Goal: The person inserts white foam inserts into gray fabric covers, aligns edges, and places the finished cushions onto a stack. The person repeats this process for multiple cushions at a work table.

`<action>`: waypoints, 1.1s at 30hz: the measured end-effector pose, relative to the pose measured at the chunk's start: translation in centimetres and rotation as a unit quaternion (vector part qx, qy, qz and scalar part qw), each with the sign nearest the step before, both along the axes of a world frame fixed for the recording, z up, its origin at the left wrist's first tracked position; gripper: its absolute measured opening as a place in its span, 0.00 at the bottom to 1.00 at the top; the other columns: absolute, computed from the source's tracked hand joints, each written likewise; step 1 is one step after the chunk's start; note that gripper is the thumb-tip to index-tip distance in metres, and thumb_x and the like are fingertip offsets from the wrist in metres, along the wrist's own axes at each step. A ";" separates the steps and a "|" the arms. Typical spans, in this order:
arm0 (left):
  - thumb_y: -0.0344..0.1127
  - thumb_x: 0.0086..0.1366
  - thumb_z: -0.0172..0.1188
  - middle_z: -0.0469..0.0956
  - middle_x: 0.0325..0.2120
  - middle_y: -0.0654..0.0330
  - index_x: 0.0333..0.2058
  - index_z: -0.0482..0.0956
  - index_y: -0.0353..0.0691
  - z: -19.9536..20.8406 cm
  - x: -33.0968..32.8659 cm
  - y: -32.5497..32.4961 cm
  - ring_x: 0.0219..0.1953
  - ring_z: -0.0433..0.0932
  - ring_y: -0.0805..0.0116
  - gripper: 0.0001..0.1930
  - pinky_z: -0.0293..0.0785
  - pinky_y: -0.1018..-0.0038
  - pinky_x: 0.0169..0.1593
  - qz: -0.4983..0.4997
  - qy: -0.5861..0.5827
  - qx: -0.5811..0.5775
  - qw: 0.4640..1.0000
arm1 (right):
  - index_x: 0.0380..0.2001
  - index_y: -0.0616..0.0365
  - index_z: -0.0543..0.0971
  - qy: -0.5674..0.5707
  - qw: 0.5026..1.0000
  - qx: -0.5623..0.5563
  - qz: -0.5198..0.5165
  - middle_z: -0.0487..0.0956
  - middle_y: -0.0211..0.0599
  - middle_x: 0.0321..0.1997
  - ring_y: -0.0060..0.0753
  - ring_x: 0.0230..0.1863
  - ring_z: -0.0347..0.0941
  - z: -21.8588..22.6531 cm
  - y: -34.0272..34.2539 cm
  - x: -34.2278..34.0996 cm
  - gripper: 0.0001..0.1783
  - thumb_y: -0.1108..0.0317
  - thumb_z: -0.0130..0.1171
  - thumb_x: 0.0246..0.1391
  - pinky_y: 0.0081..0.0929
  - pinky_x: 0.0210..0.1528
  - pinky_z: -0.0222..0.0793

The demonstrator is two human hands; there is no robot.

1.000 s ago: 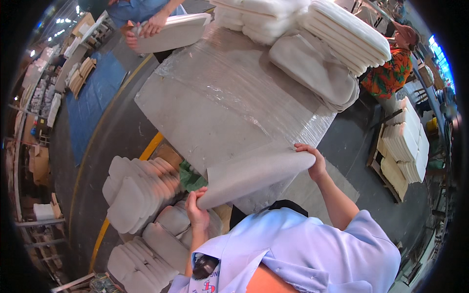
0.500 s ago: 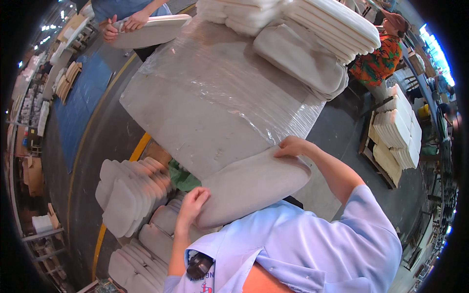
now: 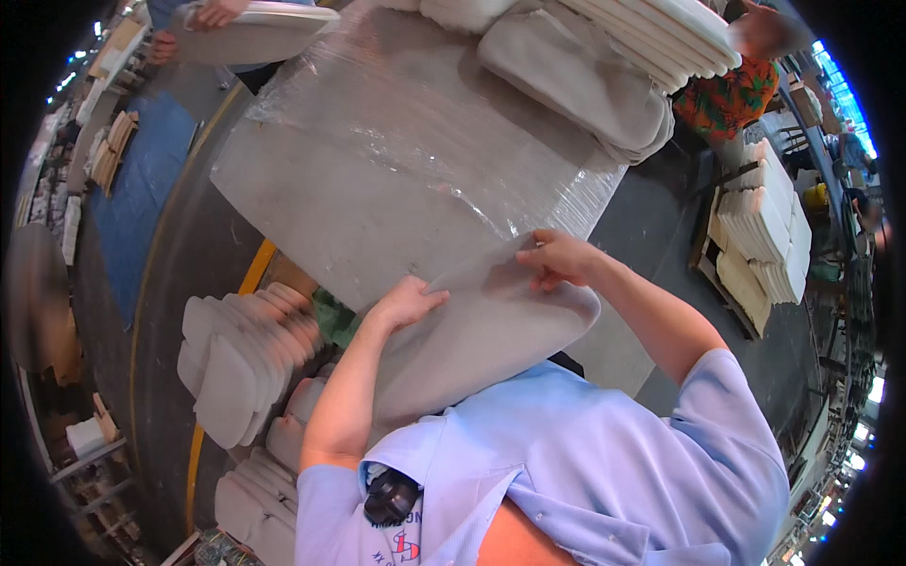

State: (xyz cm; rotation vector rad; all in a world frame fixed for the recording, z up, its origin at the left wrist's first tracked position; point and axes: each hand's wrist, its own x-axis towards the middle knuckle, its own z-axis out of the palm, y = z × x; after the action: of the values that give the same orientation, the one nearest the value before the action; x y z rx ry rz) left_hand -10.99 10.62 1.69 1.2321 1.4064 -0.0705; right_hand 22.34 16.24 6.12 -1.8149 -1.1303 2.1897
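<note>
A long, round-ended grey fabric-covered cushion (image 3: 491, 330) lies against my body at the near edge of the plastic-wrapped table (image 3: 330, 208). My left hand (image 3: 408, 304) is closed on its far edge near the left end, thumb and fingers pinched together. Farther right, my right hand (image 3: 559, 259) pinches the same edge, where the grey cloth lifts into a raised fold. The cushion's near side is partly hidden by my shirt. Beyond it, similar grey cushions (image 3: 571, 80) lie piled at the table's far right.
White foam pads (image 3: 651, 38) are stacked at the far right of the table. Grey cushion stacks (image 3: 236, 358) stand at my left beside a green bag (image 3: 335, 319). Across the table, a co-worker holds another grey cushion (image 3: 255, 38). White pads (image 3: 764, 222) sit on a pallet to the right.
My left hand has moved from the cushion's left end up and right along its far edge. My right hand has shifted slightly farther away, and the cloth between them is now lifted.
</note>
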 end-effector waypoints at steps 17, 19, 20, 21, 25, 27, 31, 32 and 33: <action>0.49 0.78 0.55 0.82 0.25 0.40 0.31 0.76 0.38 -3.3 3.6 -3.2 0.32 0.83 0.33 0.21 0.75 0.42 0.36 0.084 0.194 0.302 0.929 | 0.52 0.61 0.78 -0.115 0.985 0.058 -0.116 0.81 0.42 0.34 0.33 0.22 0.81 -4.5 1.4 -8.2 0.19 0.56 0.47 0.78 0.30 0.22 0.77; 0.49 0.78 0.55 0.83 0.24 0.42 0.31 0.76 0.39 -4.1 3.7 -3.1 0.31 0.83 0.34 0.20 0.75 0.43 0.35 0.094 0.196 0.294 0.931 | 0.48 0.61 0.78 -0.134 0.983 0.077 -0.099 0.79 0.39 0.27 0.32 0.20 0.80 -4.6 1.4 -8.4 0.18 0.57 0.47 0.78 0.31 0.20 0.76; 0.49 0.77 0.56 0.83 0.24 0.42 0.31 0.76 0.39 -4.4 3.8 -3.2 0.30 0.83 0.35 0.20 0.75 0.44 0.34 0.098 0.197 0.290 0.931 | 0.46 0.61 0.79 -0.143 0.982 0.086 -0.091 0.78 0.38 0.23 0.31 0.19 0.79 -4.6 1.4 -8.5 0.18 0.57 0.48 0.78 0.32 0.20 0.75; 0.49 0.77 0.56 0.83 0.24 0.43 0.31 0.76 0.39 -4.6 3.8 -3.0 0.30 0.83 0.36 0.20 0.76 0.44 0.34 0.094 0.196 0.287 0.933 | 0.44 0.62 0.78 -0.154 0.980 0.091 -0.082 0.78 0.39 0.23 0.32 0.18 0.79 -4.7 1.5 -8.7 0.18 0.58 0.47 0.78 0.33 0.19 0.75; 0.50 0.77 0.55 0.83 0.24 0.45 0.31 0.76 0.39 -4.8 4.1 -2.8 0.30 0.84 0.37 0.20 0.76 0.45 0.35 0.078 0.207 0.292 0.930 | 0.39 0.63 0.77 -0.186 0.974 0.125 -0.043 0.79 0.41 0.21 0.34 0.17 0.79 -5.3 1.6 -8.8 0.18 0.59 0.48 0.77 0.37 0.19 0.73; 0.50 0.77 0.55 0.84 0.25 0.45 0.32 0.77 0.39 -4.8 3.7 -2.1 0.31 0.84 0.37 0.20 0.76 0.45 0.36 0.073 0.206 0.295 0.930 | 0.39 0.63 0.77 -0.177 0.973 0.141 -0.049 0.79 0.41 0.21 0.34 0.16 0.78 -5.5 2.2 -8.8 0.18 0.60 0.48 0.77 0.38 0.19 0.73; 0.53 0.75 0.57 0.84 0.27 0.43 0.34 0.78 0.38 -3.6 2.4 -2.9 0.35 0.84 0.38 0.22 0.77 0.45 0.40 0.071 0.149 0.260 0.951 | 0.39 0.63 0.77 -0.155 0.975 0.141 -0.070 0.79 0.42 0.22 0.33 0.17 0.79 -4.9 1.8 -8.9 0.17 0.60 0.49 0.77 0.37 0.19 0.73; 0.54 0.75 0.58 0.85 0.28 0.43 0.34 0.79 0.38 -3.1 1.7 -3.3 0.37 0.85 0.38 0.22 0.77 0.45 0.41 0.073 0.131 0.253 0.956 | 0.39 0.63 0.77 -0.155 0.975 0.145 -0.068 0.79 0.41 0.23 0.33 0.17 0.79 -4.8 1.9 -9.0 0.17 0.60 0.49 0.77 0.37 0.19 0.73; 0.55 0.74 0.58 0.84 0.28 0.43 0.34 0.79 0.38 -2.4 1.2 -3.9 0.37 0.85 0.39 0.22 0.77 0.46 0.41 0.070 0.142 0.254 0.954 | 0.39 0.63 0.77 -0.153 0.974 0.153 -0.067 0.79 0.41 0.23 0.33 0.17 0.79 -4.6 1.8 -8.9 0.17 0.60 0.49 0.77 0.37 0.19 0.74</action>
State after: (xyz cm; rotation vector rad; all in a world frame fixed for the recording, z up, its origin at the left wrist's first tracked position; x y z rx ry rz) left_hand -9.81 6.76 -0.69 1.5821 1.8312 0.2362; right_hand 13.43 18.09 1.47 -2.0586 -1.2719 1.5953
